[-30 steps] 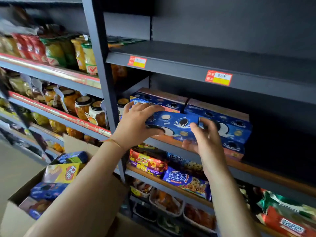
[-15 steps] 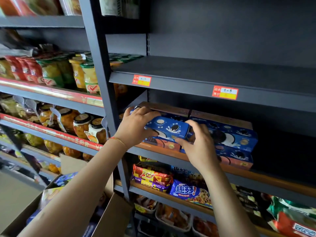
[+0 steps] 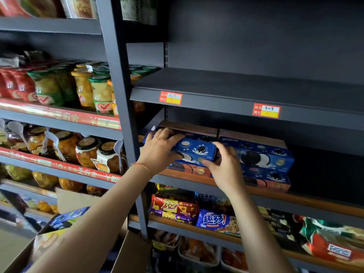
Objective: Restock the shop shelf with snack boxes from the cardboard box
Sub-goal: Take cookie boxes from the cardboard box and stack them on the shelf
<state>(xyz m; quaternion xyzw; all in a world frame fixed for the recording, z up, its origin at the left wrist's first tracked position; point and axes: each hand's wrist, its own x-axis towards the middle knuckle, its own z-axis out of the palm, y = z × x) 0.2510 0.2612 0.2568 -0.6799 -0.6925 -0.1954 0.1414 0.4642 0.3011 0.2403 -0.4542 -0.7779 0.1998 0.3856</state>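
A blue cookie box [image 3: 195,149] lies on top of another box on the middle shelf [image 3: 295,201], at the left end of the stack. My left hand [image 3: 157,149] grips its left end with fingers over the top. My right hand [image 3: 224,166] holds its right end, fingers curled at the front edge. To the right sit stacked blue cookie boxes [image 3: 260,158]. The cardboard box [image 3: 128,255] stands at the lower left with more snack boxes [image 3: 67,218] inside, partly hidden by my left arm.
The shelf above [image 3: 246,89] is bare with two red-yellow price tags [image 3: 170,97]. Dark free space lies right of the stacked boxes. Jars [image 3: 88,152] fill the left shelving bay. Snack packets [image 3: 212,219] line the shelf below. A vertical post [image 3: 120,95] divides the bays.
Both hands have pushed the blue cookie box further back onto the stack at the shelf's left end. The view has tilted upward, showing more of the upper shelves.
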